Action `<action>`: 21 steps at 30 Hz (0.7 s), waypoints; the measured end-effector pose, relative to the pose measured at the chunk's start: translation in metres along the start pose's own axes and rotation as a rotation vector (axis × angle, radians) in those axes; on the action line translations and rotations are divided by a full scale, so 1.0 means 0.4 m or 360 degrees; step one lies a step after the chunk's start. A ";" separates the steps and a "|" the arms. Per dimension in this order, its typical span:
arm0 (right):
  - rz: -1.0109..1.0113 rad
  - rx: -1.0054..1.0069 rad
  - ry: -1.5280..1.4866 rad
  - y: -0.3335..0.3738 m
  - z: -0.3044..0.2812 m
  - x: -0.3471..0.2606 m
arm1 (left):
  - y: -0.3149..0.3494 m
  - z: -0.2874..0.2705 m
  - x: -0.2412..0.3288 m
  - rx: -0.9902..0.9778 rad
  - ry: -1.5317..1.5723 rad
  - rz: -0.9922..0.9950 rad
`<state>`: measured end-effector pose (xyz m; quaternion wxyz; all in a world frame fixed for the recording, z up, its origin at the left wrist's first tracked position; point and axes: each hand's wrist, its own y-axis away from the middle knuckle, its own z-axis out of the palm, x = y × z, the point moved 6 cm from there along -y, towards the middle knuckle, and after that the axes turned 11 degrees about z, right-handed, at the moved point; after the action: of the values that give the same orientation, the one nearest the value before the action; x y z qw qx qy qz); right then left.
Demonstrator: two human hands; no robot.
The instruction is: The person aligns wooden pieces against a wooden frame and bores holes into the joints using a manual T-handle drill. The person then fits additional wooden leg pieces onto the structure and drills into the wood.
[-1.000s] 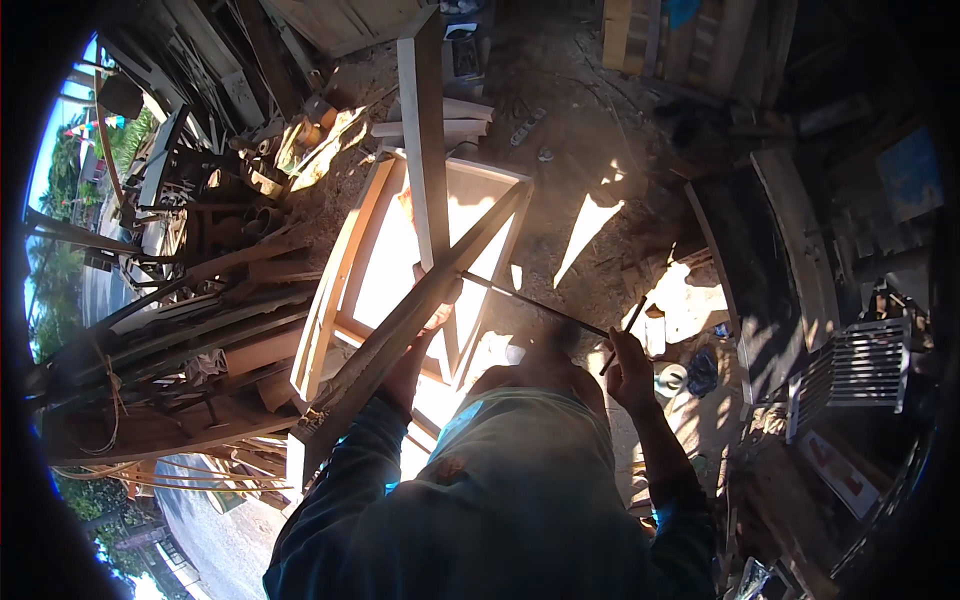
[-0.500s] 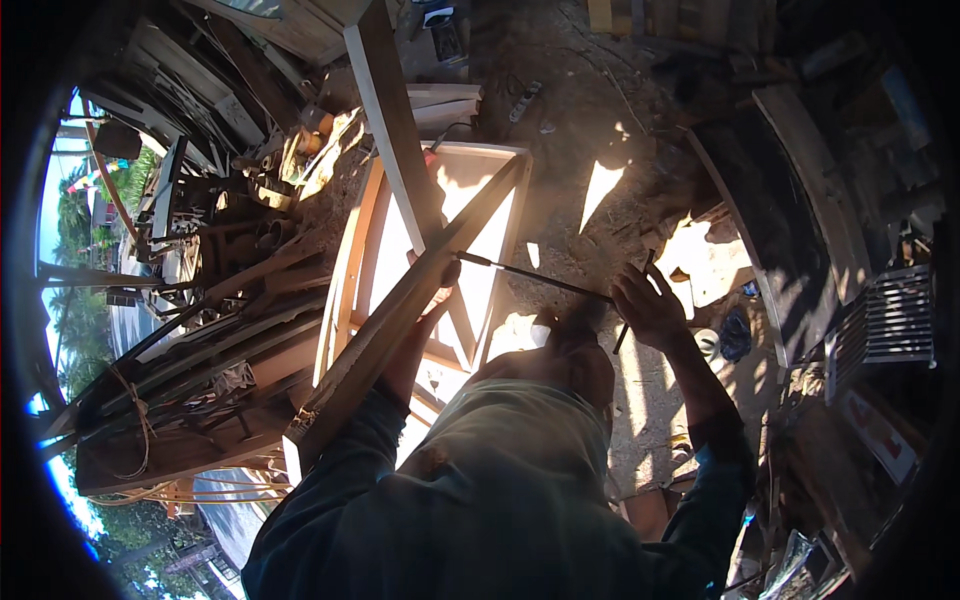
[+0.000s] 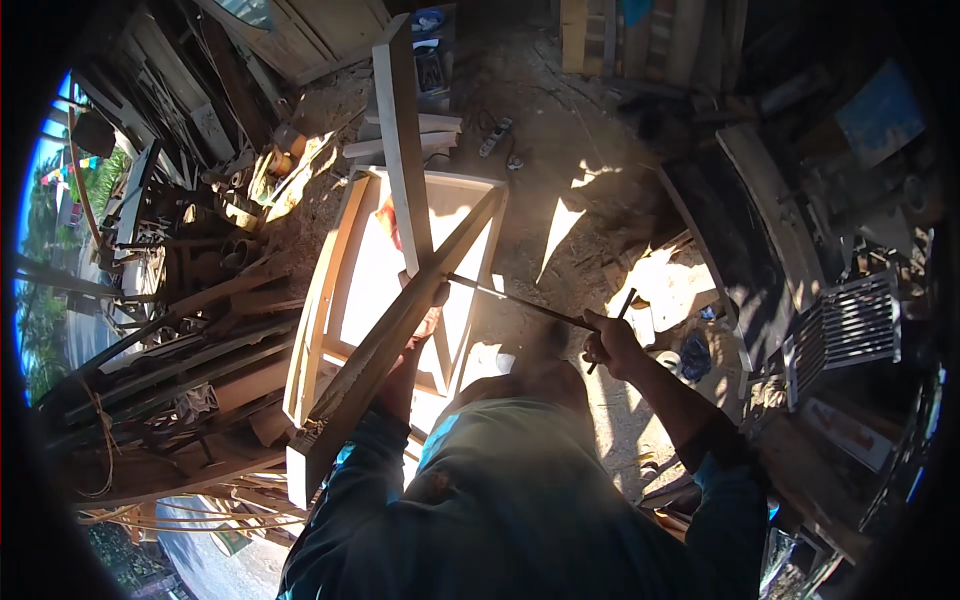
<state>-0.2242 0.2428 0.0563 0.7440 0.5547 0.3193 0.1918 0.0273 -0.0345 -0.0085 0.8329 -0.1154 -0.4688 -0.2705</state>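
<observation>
A long wooden beam (image 3: 370, 365) runs diagonally in front of me, its near end at lower left. A second, paler beam (image 3: 402, 150) meets it at an angle. My left hand (image 3: 425, 315) is wrapped round the diagonal beam just below where they meet, with part of the fingers hidden behind the wood. A thin dark T-handled rod (image 3: 525, 303), like a hand auger, reaches from the beam's side across to the right. My right hand (image 3: 615, 345) is closed round its crossbar; the rod's tip is out of sight at the wood.
Under the beams lies a light wooden frame (image 3: 333, 260) with bright sunlit inner surfaces. Stacked timber (image 3: 200, 375) lines the left. Dark boards (image 3: 730, 240) and a slatted metal rack (image 3: 862, 318) are at right. A power strip (image 3: 495, 138) lies on the dusty ground beyond.
My right hand's fingers, spread at the crossbar before, are now closed round it, and the crossbar has turned. The whole view has shifted slightly.
</observation>
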 end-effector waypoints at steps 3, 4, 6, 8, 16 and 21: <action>-0.0750 0.0054 -0.0265 0.025 -0.038 0.029 | 0.003 0.014 0.014 -0.0040 -0.0128 0.0055; -0.1053 0.0147 -0.0357 0.063 -0.037 0.047 | 0.012 0.010 0.024 -0.0032 -0.0162 0.0083; -0.1549 0.0542 0.0068 0.140 -0.010 0.076 | 0.017 0.016 0.034 -0.0035 -0.0204 0.0129; -0.2100 0.0986 0.1038 0.140 -0.006 0.101 | 0.013 0.022 0.040 -0.0044 -0.0240 0.0159; -0.2812 0.1439 0.2163 0.141 -0.038 -0.006 | 0.011 0.050 0.020 -0.0043 -0.0309 0.0267; -0.2977 0.1550 0.2387 0.150 -0.050 -0.039 | 0.020 0.046 0.002 -0.0028 -0.0261 0.0285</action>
<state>-0.2448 0.2655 0.1136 -0.0420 0.0921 0.9572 -0.2712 0.0189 -0.0198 0.0025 0.8116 -0.1859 -0.5207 -0.1889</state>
